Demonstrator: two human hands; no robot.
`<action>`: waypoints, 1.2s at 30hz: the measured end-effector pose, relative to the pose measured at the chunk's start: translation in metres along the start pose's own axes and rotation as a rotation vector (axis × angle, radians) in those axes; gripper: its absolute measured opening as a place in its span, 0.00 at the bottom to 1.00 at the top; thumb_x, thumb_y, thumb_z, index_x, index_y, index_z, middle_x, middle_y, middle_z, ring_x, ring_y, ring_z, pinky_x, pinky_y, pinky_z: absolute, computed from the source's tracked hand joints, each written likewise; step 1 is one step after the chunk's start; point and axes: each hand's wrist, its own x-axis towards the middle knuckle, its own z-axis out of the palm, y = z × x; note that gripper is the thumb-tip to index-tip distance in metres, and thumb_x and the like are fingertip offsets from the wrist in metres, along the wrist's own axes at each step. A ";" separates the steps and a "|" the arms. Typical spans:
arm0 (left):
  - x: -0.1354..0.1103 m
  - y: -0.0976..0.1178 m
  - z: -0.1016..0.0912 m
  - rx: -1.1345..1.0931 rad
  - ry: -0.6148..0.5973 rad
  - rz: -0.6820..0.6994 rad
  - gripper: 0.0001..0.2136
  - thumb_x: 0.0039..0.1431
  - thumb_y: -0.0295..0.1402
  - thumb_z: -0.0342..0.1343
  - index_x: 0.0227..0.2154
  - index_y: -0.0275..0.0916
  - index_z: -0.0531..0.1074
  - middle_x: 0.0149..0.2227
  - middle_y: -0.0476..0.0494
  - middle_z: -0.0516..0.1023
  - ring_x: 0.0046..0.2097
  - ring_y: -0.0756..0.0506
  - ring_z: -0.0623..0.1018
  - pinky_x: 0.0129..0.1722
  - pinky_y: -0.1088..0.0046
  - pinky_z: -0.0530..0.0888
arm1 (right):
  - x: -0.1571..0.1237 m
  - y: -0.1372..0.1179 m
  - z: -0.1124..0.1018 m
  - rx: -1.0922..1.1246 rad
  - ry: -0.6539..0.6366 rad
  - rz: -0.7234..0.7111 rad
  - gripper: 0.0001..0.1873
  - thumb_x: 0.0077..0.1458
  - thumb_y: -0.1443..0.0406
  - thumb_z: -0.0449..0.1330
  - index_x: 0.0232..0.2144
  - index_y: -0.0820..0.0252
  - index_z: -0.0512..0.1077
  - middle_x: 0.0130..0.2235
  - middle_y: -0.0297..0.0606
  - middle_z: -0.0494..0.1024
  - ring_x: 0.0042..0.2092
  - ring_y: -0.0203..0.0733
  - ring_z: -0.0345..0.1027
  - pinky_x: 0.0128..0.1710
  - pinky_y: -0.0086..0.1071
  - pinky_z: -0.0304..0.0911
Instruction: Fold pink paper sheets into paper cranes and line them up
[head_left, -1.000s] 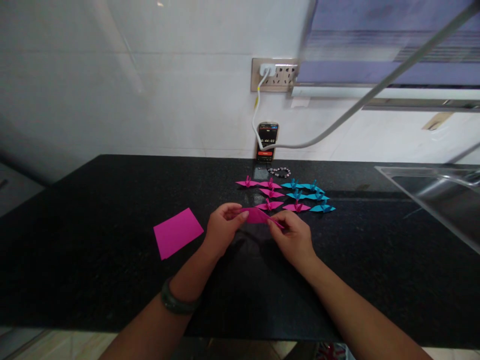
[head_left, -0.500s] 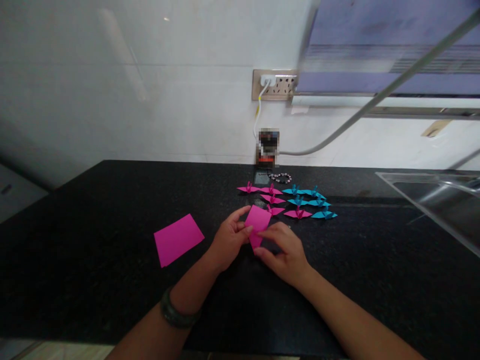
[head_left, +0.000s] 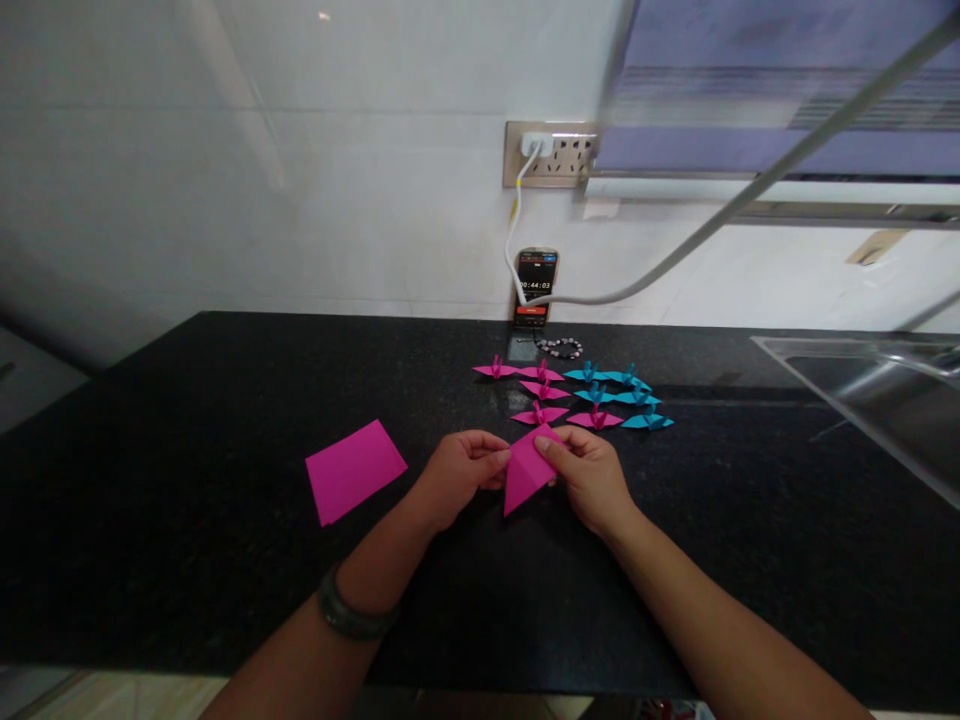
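Note:
Between my two hands is a folded piece of pink origami paper (head_left: 526, 474), with one pointed corner aimed down toward me. My left hand (head_left: 463, 475) pinches its left edge between thumb and fingers. On the upper right part, my right hand (head_left: 595, 475) presses its thumb on top, its fingers mostly hidden behind the paper. Just beyond stand several pink paper cranes (head_left: 541, 390) and several blue paper cranes (head_left: 636, 397), set in rows. Left of my hands lies a stack of pink paper sheets (head_left: 356, 472).
A phone (head_left: 536, 282) showing a timer leans on the wall behind the cranes, with a beaded strap (head_left: 562, 348) before it. A grey cable (head_left: 720, 215) runs across from the upper right. At the right is a sink (head_left: 885, 390) set into the black countertop (head_left: 187, 450).
The pink paper has been turned, and its pointed end now faces down-left. My right hand has shifted from its lower edge to its upper right side. The view has tilted slightly.

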 end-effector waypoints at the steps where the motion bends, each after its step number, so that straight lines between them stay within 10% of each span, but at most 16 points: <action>1: 0.000 0.000 -0.001 -0.002 -0.010 -0.002 0.10 0.46 0.33 0.58 0.30 0.32 0.69 0.28 0.43 0.74 0.28 0.50 0.74 0.31 0.72 0.70 | 0.000 0.000 0.000 -0.014 0.012 -0.014 0.11 0.44 0.59 0.60 0.26 0.62 0.70 0.20 0.31 0.68 0.19 0.29 0.57 0.19 0.25 0.54; 10: -0.001 -0.001 0.001 -0.109 -0.065 -0.010 0.09 0.46 0.33 0.58 0.29 0.33 0.71 0.26 0.48 0.72 0.27 0.53 0.72 0.31 0.73 0.69 | -0.002 -0.003 0.000 -0.329 0.102 -0.272 0.07 0.46 0.62 0.59 0.26 0.61 0.72 0.24 0.34 0.72 0.25 0.34 0.63 0.25 0.28 0.60; 21: 0.003 -0.003 -0.005 -0.067 -0.021 0.049 0.08 0.46 0.34 0.56 0.28 0.34 0.72 0.23 0.49 0.72 0.23 0.54 0.69 0.25 0.78 0.64 | 0.001 -0.010 -0.017 -0.832 -0.266 -0.825 0.16 0.52 0.70 0.53 0.43 0.54 0.70 0.36 0.40 0.72 0.37 0.37 0.66 0.34 0.31 0.63; 36: 0.004 -0.002 -0.005 -0.176 0.006 -0.006 0.06 0.45 0.30 0.57 0.26 0.33 0.71 0.23 0.47 0.73 0.24 0.52 0.71 0.26 0.76 0.66 | 0.004 -0.012 -0.020 -1.088 -0.435 -0.883 0.15 0.54 0.65 0.53 0.45 0.53 0.69 0.39 0.40 0.72 0.37 0.38 0.64 0.34 0.31 0.62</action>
